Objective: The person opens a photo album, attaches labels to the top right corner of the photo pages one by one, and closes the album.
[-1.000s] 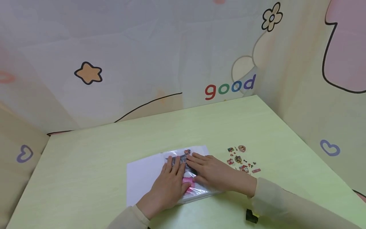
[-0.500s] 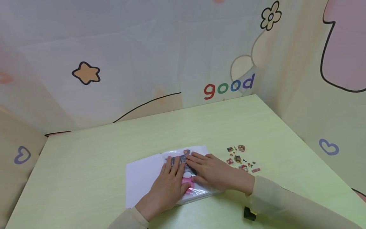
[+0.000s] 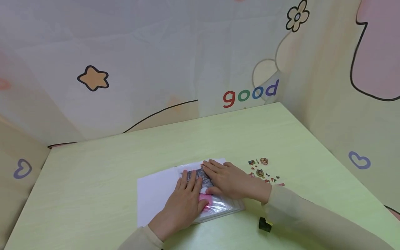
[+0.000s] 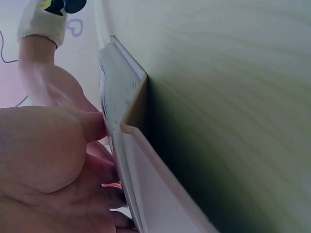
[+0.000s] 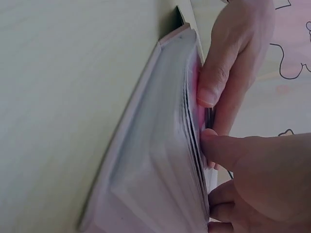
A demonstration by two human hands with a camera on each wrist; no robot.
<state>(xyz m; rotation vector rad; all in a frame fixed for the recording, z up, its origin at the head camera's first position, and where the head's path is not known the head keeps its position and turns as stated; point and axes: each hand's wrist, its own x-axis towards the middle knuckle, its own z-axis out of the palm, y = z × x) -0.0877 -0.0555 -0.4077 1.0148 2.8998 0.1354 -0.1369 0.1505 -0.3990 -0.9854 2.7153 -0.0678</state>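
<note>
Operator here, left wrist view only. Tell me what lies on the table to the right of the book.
Observer: Small coloured pieces lie scattered there.
Operator: Now report what shows between the fingers of both sides.
Observer: Part of a grey picture shows between the left hand and the right hand, on the open book.
Operator: Finally, read out whatever is written.
Observer: The word "good" stands on the back wall.

Long cream sleeves (image 3: pixel 312 215), bare hands (image 3: pixel 183 205)

Fingers (image 3: pixel 191 181) on open album (image 3: pixel 157 192), stickers (image 3: pixel 260 173) nearby
</note>
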